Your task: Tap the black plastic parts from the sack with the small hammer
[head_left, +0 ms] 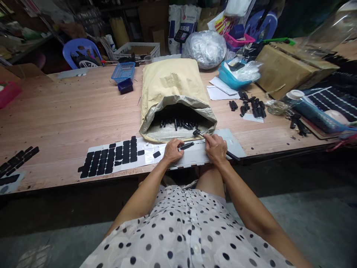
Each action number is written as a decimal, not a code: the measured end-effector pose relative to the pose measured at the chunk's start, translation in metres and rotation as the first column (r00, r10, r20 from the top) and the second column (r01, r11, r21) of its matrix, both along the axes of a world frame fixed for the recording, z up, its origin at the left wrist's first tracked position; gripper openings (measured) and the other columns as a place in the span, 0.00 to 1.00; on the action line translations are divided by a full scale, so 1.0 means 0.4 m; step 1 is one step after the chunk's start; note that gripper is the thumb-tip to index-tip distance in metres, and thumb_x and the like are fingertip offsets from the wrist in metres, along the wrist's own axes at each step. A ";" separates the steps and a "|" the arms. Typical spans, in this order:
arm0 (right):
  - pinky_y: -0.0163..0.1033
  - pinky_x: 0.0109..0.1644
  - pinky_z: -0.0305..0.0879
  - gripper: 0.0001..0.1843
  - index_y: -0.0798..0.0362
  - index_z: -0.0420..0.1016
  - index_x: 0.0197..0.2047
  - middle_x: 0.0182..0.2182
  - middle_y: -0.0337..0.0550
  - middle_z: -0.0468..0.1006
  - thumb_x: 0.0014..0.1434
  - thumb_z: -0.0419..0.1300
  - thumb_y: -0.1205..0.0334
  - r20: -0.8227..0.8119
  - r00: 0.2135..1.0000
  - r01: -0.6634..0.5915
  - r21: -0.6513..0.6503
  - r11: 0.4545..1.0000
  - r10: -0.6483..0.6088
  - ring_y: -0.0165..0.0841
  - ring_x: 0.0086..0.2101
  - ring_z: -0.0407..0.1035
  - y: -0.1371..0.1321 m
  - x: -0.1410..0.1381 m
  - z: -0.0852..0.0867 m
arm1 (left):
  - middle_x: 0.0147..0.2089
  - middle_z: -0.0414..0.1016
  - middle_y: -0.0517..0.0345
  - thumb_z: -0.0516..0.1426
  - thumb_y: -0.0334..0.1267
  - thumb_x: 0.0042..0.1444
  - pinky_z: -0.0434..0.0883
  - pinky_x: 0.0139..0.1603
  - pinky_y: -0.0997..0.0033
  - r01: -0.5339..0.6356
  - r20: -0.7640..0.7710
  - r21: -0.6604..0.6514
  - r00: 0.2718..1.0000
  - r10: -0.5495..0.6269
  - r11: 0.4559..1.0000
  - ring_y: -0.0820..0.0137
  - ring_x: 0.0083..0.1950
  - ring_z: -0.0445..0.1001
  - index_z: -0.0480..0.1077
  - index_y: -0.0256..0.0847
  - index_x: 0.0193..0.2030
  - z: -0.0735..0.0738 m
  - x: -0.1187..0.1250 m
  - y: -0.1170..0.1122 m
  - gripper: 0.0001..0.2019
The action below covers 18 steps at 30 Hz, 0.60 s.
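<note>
My left hand (173,150) is closed on a small black stick-like part (186,146) and presses it onto a white backing sheet (195,154) at the table's near edge. My right hand (215,147) grips a thin black-handled tool (232,156) whose metal tip (196,132) points toward the part. Just beyond both hands lies a tan woven sack (173,89) on its side. Its open mouth shows several black parts (178,123) inside. Left of my hands, a white sheet holds rows of black rectangular stickers (111,158).
More black stickers (16,160) lie at the table's left edge. A pile of black parts (251,106) sits right of the sack. At the back stand blue baskets (123,70), a cardboard box (290,69), a clear plastic bag (205,48) and a blue chair (80,52).
</note>
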State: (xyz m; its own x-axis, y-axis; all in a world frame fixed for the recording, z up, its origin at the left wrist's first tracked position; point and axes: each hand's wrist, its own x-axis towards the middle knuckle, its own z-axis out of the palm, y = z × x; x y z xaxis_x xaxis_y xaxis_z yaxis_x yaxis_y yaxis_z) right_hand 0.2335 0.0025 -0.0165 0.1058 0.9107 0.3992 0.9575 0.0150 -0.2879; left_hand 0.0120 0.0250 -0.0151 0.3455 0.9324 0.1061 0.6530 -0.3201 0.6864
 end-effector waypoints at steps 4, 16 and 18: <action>0.41 0.39 0.48 0.18 0.46 0.82 0.50 0.36 0.48 0.73 0.65 0.53 0.65 0.011 1.000 0.024 0.013 1.000 -0.024 0.38 0.38 0.59 0.005 0.007 -0.032 | 0.38 0.75 0.57 0.62 0.33 0.51 0.72 0.48 0.62 -0.023 -0.001 -0.008 1.000 0.023 1.000 0.64 0.40 0.72 0.77 0.44 0.42 -0.003 -0.001 0.000 0.11; 0.41 0.40 0.49 0.18 0.47 0.81 0.51 0.37 0.48 0.74 0.66 0.52 0.65 0.041 0.998 0.041 -0.008 0.999 -0.040 0.39 0.39 0.60 -0.003 -0.011 -0.031 | 0.41 0.77 0.56 0.57 0.37 0.63 0.71 0.51 0.64 0.004 0.012 -0.022 1.000 -0.004 1.000 0.64 0.45 0.74 0.79 0.44 0.42 0.001 -0.025 0.001 0.08; 0.41 0.40 0.49 0.18 0.47 0.81 0.51 0.38 0.48 0.74 0.66 0.52 0.65 0.053 0.998 0.040 -0.017 0.999 -0.039 0.39 0.39 0.60 -0.003 -0.011 -0.029 | 0.41 0.77 0.56 0.57 0.37 0.62 0.71 0.51 0.63 0.003 0.014 -0.021 1.000 -0.002 1.000 0.64 0.45 0.74 0.79 0.44 0.41 0.003 -0.023 0.005 0.08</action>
State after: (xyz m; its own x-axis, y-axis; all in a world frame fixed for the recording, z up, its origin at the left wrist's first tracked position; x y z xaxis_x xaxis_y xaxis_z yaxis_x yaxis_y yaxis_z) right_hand 0.2290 0.0013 -0.0281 0.1211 0.9135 0.3885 0.9711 -0.0280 -0.2368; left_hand 0.0028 0.0269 -0.0139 0.3465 0.9336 0.0918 0.6422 -0.3074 0.7022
